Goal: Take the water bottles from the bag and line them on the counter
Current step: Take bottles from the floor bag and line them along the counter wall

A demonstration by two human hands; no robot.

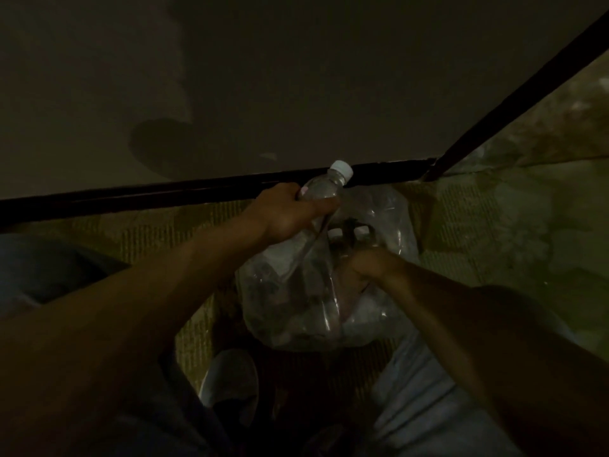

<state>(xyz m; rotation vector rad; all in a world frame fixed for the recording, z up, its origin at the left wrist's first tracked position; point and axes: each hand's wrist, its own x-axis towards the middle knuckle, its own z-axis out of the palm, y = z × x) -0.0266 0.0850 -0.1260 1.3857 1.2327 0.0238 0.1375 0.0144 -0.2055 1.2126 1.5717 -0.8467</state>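
The scene is very dark. My left hand (pixel 290 212) grips a clear water bottle (pixel 324 189) with a white cap near its neck, holding it tilted just above the bag's mouth. The clear plastic bag (pixel 389 219) hangs below the counter's dark front edge. My right hand (pixel 369 268) grips the bag at its gathered top. Inside the bag I make out more clear bottles (pixel 326 308), blurred by the plastic. The pale counter (pixel 296 94) spreads across the upper half of the view.
A black strip (pixel 131 199) edges the counter, and a second black strip (pixel 514 103) runs diagonally at the right. Patterned greenish tile (pixel 494 225) covers the surface below. My shoe (pixel 230 380) shows on the floor under the bag.
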